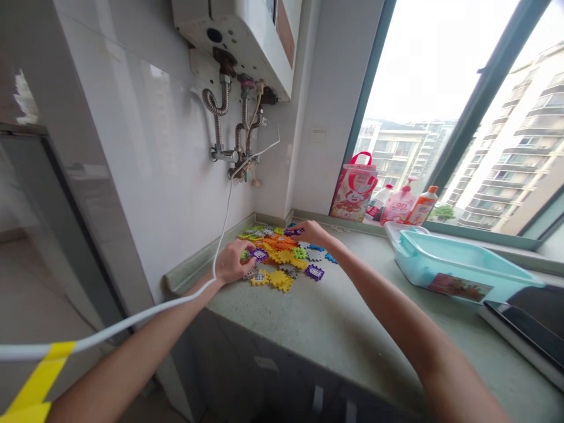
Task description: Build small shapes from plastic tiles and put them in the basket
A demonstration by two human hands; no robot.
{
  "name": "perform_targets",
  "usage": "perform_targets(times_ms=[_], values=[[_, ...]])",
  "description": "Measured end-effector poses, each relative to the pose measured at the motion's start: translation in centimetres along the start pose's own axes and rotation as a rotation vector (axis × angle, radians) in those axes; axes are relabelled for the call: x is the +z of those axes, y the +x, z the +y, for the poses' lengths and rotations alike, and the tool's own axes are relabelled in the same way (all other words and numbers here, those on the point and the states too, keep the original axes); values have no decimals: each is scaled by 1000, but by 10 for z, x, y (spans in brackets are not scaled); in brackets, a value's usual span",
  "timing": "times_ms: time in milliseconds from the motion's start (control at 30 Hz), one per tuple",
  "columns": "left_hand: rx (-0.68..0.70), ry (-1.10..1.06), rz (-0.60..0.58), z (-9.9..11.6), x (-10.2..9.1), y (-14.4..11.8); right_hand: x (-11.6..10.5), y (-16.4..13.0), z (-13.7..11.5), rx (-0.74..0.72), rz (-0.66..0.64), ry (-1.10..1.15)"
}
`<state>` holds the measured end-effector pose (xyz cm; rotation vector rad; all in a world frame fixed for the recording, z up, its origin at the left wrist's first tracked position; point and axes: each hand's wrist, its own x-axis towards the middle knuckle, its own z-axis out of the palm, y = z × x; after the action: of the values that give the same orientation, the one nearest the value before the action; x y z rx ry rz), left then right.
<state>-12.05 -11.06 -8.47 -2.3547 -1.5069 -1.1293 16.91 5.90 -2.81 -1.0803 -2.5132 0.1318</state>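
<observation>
A heap of small interlocking plastic tiles [282, 255], yellow, orange, green, purple, grey and blue, lies in the far left corner of a grey-green countertop [335, 317]. My left hand [233, 262] rests on the near left side of the heap, fingers curled over a purple tile [259, 254] beside a green one. My right hand [311, 232] reaches to the far side of the heap, its fingertips on a purple tile [291, 231]. Whether either tile is lifted cannot be told.
A light blue plastic box [458, 264] with its lid stands at the right. A dark flat device [529, 329] lies at the near right. A pink bag [355, 188] and bottles [403, 205] stand on the windowsill. A white cable [222, 235] hangs from the wall heater [238, 35].
</observation>
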Motion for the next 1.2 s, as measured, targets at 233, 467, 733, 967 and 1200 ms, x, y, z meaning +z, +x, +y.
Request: perform_targets(times_ms=[233, 467, 733, 967, 1200], values=[[260, 47, -21, 46, -7, -7, -27, -159, 52, 85, 69, 106], [452, 2, -233, 151, 68, 22, -12, -225, 85, 190, 235, 267], [406, 131, -180, 171, 136, 89, -11, -217, 85, 98, 187, 343], [17, 270, -289, 82, 131, 148, -9, -220, 90, 57, 153, 233], [-149, 394, -333, 19, 106, 155, -10, -219, 88, 53, 97, 153]])
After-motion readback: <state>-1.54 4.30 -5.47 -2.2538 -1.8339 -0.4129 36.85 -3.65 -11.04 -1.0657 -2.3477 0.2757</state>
